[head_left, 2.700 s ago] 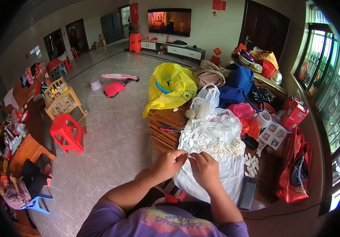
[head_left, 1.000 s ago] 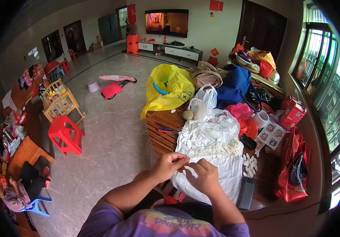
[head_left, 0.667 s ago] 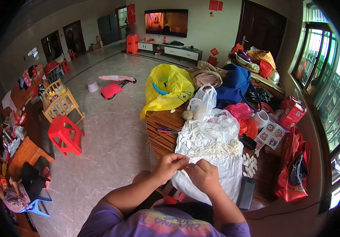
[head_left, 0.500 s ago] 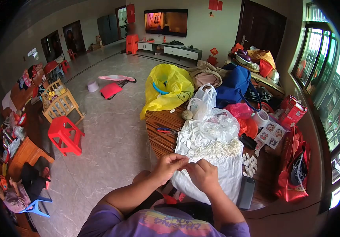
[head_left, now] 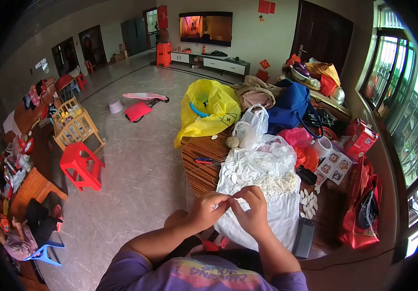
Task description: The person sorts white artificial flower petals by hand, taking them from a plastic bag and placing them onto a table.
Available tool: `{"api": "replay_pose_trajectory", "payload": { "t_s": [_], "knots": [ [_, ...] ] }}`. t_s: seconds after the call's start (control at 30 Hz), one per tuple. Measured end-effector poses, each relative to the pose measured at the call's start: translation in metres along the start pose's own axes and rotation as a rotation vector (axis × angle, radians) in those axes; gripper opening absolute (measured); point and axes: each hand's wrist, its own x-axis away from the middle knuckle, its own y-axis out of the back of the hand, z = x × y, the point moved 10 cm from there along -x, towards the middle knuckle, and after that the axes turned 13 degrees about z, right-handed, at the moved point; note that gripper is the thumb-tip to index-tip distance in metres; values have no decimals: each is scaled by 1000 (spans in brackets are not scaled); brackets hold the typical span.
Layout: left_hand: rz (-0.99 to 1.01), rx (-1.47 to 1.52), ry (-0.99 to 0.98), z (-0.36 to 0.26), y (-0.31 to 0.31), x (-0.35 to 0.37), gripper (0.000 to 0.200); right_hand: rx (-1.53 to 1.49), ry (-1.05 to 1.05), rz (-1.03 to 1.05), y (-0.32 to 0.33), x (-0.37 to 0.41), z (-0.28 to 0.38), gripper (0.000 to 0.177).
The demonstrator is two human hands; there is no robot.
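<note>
Over the near part of a white cloth (head_left: 277, 213), my left hand (head_left: 207, 210) and my right hand (head_left: 252, 211) meet at the fingertips. Both are closed in a pinch. Whatever sits between the fingers is too small to make out. Just beyond them on the cloth lie flat white petal-shaped pieces (head_left: 233, 175) and a heap of thin white cords (head_left: 282, 184). More of the white pieces rest in a small group (head_left: 308, 203) on the wooden table (head_left: 197, 169) to the right of the cloth.
A dark phone-like slab (head_left: 304, 237) lies by the cloth's right edge. Clear plastic bags (head_left: 269, 153), a yellow bag (head_left: 204, 106), a blue bag (head_left: 289, 109) and red-handled pliers (head_left: 204, 160) are farther back. A red bag (head_left: 362, 213) stands right; a red stool (head_left: 82, 165) is left.
My right hand has lifted a little and turned, its fingers now higher against my left fingertips. My left hand has shifted slightly. The table things look unmoved.
</note>
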Motion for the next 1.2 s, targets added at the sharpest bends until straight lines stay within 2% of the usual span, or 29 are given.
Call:
{"api": "replay_pose_trajectory", "payload": {
  "t_s": [0.17, 0.23, 0.33, 0.43, 0.47, 0.5, 0.57, 0.63, 0.7, 0.77, 0.83, 0.93, 0.97, 1.03, 1.13, 1.2],
  "knots": [
    [-16, -121, -70, -12, 3, 0, 10, 44, -10, 28, -7, -1, 3, 14],
    [-2, -110, -38, -12, 4, -1, 10, 78, 3, 30, -10, -2, 3, 15],
    [1, -126, -28, -9, 4, 0, 9, -51, -26, -1, -5, -3, -5, 11],
    [-26, -98, 19, -3, 13, 2, 8, -197, -7, -127, 24, -2, -7, 8],
    [-37, -79, 43, 1, 20, 4, 7, -824, -136, -116, 15, 1, -28, 6],
    [-75, -124, 41, 2, 31, 5, 8, -1139, -137, -121, 14, 0, -31, 7],
    [-154, -214, 39, 7, 62, 9, 10, -1415, -244, -118, 34, 7, -29, 13],
    [-206, -257, 192, 33, 104, 17, 12, -1429, -276, -235, 78, 27, -55, 16],
    [-317, -334, 195, 54, 155, 34, 14, -1643, -123, -276, 129, 38, -58, 15],
    [-391, -413, 286, 80, 208, 57, 16, -1641, -92, -565, 194, 73, -86, 16],
    [-500, -469, 291, 109, 262, 88, 17, -1462, -28, -653, 271, 123, -122, 16],
    [-560, -551, 379, 133, 326, 132, 15, -1175, -88, -873, 381, 216, -172, 17],
    [-578, -564, 395, 144, 344, 148, 15, -1042, -97, -909, 411, 241, -177, 19],
    [-602, -552, 431, 156, 372, 176, 15, -1127, -186, -959, 467, 305, -214, 20],
    [-670, -561, 515, 171, 409, 214, 15, -1118, -80, -897, 531, 367, -234, 26],
    [-683, -572, 506, 175, 425, 229, 16, -880, -151, -1051, 556, 397, -216, 26]
  ]
}}
